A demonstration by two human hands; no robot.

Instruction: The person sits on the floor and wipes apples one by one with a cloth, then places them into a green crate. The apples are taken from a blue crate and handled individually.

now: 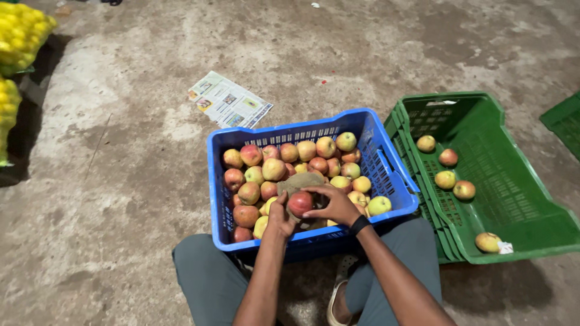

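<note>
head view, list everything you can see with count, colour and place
blue plastic crate: one, blue, centre, in front of the person, tilted toward them
red and yellow apples in the blue crate: a full heap, too many to count
brown cloth: one, brown, on the heap
green plastic crates: a nested stack, right of the blue one
apples in the green crate: five, yellow-red, loose
printed paper sheet: one, white, on the floor behind
yellow mesh sacks of fruit: two, far left
concrete floor: grey, stained
red apple: one, held in both hands
left hand: grip on the apple
right hand: black wristband, grip on the apple
</note>
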